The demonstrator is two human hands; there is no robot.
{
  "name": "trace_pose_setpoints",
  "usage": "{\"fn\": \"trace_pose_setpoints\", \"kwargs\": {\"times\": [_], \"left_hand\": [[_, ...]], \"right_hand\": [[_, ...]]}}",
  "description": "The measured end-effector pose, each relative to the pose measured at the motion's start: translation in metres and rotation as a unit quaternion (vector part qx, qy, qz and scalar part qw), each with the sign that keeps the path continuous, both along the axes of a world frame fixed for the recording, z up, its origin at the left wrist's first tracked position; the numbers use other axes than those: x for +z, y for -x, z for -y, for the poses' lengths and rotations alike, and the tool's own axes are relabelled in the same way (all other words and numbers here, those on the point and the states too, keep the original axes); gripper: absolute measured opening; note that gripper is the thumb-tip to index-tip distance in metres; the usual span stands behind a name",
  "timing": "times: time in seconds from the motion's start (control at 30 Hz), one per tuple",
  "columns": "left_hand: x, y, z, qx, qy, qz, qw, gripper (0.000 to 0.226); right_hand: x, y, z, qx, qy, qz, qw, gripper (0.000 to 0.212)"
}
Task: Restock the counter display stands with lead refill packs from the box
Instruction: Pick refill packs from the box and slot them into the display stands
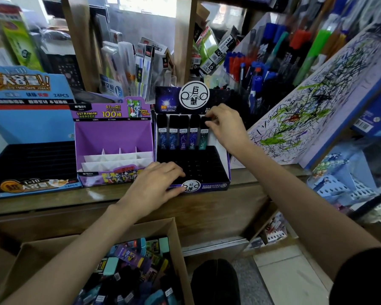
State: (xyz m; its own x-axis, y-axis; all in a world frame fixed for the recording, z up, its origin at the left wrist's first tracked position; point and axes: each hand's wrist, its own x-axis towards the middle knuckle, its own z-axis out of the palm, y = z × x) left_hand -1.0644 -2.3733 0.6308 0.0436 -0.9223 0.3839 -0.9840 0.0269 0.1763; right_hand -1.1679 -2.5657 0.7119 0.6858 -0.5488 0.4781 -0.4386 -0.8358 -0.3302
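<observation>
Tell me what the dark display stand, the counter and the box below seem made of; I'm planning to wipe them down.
Dark display stand: printed card, slightly glossy, with folded walls. Counter: wood, probably varnished, showing grain and sheen. Box: plain brown cardboard, matte, flaps open.

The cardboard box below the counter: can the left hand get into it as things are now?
Probably yes. The left hand holds nothing, and the cardboard box stands open just below it, with its top uncovered.
</observation>
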Motion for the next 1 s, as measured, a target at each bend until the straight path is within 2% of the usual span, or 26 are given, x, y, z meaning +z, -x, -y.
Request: {"fn": "trace_pose_setpoints", "kwargs": {"times": [0.1,0.2,0.3,0.4,0.63,0.8,0.87,1.0], "left_hand": [[0.005,0.000,-0.004,-0.012,0.002,-0.014,1.000,0.035],[0.015,0.003,-0.025,-0.029,0.039,-0.069,0.996,0.030],[0.015,0.001,-0.062,-0.022,0.052,-0.159,0.986,0.026],[-0.004,-0.005,-0.107,0.002,0.020,-0.213,0.977,0.022],[-0.101,-0.018,-0.190,0.142,-0.118,-0.300,0.936,0.018],[-0.165,-0.011,-0.227,0.228,-0.189,-0.349,0.889,0.036],[-0.184,-0.004,-0.234,0.248,-0.209,-0.377,0.867,0.046],[-0.208,0.010,-0.235,0.289,-0.214,-0.417,0.835,0.058]], "right_hand": [[0.007,0.004,-0.005,-0.013,-0.011,-0.026,1.000,0.028],[0.014,0.016,-0.021,-0.017,-0.007,-0.008,1.000,0.035],[0.012,0.036,-0.050,0.015,-0.049,0.027,0.998,0.025],[-0.007,0.057,-0.089,0.086,-0.155,0.018,0.984,0.017],[-0.126,0.059,-0.159,0.148,-0.334,-0.145,0.920,0.018],[-0.217,0.055,-0.196,0.122,-0.399,-0.308,0.855,0.020],[-0.240,0.059,-0.207,0.103,-0.396,-0.332,0.850,0.024],[-0.265,0.066,-0.222,0.061,-0.300,-0.366,0.879,0.043]]}}
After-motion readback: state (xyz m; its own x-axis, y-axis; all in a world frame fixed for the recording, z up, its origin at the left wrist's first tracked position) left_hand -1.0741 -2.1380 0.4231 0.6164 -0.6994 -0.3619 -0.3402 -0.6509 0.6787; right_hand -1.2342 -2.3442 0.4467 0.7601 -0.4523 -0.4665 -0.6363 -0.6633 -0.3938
